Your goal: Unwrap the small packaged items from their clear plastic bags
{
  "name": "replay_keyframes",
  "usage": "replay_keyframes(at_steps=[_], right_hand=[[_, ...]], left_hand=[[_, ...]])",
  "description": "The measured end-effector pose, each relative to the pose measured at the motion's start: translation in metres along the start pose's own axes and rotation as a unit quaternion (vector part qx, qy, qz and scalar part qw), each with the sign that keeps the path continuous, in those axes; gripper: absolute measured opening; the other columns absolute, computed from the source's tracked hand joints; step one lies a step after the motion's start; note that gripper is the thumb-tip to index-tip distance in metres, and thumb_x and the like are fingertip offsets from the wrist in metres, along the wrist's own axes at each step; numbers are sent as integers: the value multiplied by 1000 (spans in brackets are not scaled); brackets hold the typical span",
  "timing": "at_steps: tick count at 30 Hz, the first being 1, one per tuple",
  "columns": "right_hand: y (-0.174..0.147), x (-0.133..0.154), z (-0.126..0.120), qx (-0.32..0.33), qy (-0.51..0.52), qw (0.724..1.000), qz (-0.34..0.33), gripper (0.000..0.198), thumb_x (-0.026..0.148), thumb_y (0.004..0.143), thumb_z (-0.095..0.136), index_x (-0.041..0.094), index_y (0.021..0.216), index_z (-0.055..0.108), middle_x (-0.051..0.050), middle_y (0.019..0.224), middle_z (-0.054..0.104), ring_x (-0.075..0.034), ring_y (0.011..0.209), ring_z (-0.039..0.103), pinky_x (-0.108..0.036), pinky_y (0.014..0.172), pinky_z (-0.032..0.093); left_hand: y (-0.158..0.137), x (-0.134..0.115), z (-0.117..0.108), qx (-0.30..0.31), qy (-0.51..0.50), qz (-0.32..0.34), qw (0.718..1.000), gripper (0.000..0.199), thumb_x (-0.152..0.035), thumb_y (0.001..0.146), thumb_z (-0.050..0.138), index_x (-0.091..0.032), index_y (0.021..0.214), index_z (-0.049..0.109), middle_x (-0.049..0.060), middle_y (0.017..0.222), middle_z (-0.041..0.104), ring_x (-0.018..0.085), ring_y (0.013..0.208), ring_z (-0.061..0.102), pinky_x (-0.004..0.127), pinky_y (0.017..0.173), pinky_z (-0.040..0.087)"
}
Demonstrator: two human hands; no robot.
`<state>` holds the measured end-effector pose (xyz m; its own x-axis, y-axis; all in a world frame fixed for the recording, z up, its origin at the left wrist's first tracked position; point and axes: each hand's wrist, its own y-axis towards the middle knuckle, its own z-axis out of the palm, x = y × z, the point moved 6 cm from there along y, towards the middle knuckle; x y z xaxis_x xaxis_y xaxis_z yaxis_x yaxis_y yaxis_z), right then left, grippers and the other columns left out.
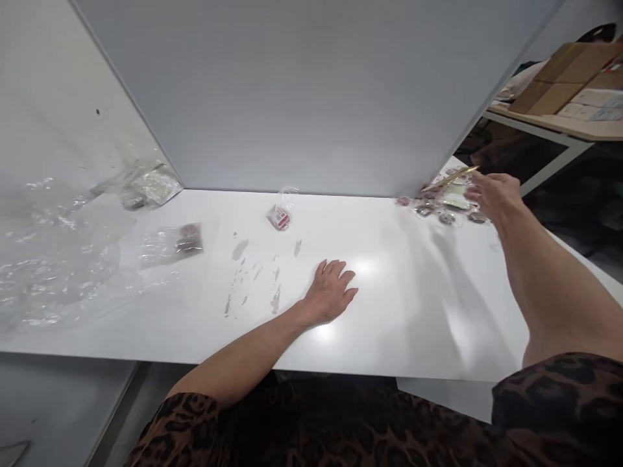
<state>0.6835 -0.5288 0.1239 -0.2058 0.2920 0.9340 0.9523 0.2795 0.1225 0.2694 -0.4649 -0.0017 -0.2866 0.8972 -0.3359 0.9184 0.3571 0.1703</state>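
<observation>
My left hand point(331, 292) lies flat on the white table point(379, 337), fingers spread, holding nothing. At the far right, my right hand point(495, 193) reaches over a cluster of small clear bags point(448, 219) with dark round pieces in them. Its fingers are closed at the near end of a thin, gold-coloured pointed tool point(450, 178); the exact kind is not clear. Ahead of my left hand sits a small clear bag point(280, 217) with red and white contents. Farther left lies a clear bag point(189, 239) holding a dark reddish block.
Crumpled clear plastic point(58, 259) spreads over the left side, with a filled plastic bag point(150, 187) behind it. A tall grey panel point(311, 97) rises along the table's back. Cardboard boxes point(559, 81) stand on another table at the upper right. Grey marks dot the tabletop.
</observation>
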Motion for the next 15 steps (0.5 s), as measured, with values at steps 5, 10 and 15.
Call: replay_keyframes(at_steps=[5, 10, 15], right_hand=[[-96, -44, 37, 149, 51, 986, 46, 10, 9, 90, 67, 18, 87, 63, -4, 84, 64, -11, 70, 64, -27, 68, 51], [-216, -74, 79, 316, 71, 944, 59, 15, 32, 72, 88, 30, 85, 80, -9, 92, 75, -19, 74, 68, -30, 61, 59], [-298, -59, 119, 423, 34, 905, -24, 19, 59, 73, 84, 49, 89, 79, -6, 100, 77, -34, 92, 75, -51, 82, 68]], left_hand=[[3, -6, 0, 6, -4, 2, 1000, 38, -40, 108, 45, -19, 134, 64, 14, 149, 61, 29, 147, 50, 52, 131, 28], [8, -4, 0, -12, -42, -14, 999, 37, -36, 106, 51, -20, 137, 65, 14, 156, 58, 28, 149, 51, 54, 130, 30], [-5, 31, -46, -154, -90, -64, 982, 34, -38, 103, 58, -20, 129, 71, 16, 159, 55, 29, 150, 50, 51, 129, 33]])
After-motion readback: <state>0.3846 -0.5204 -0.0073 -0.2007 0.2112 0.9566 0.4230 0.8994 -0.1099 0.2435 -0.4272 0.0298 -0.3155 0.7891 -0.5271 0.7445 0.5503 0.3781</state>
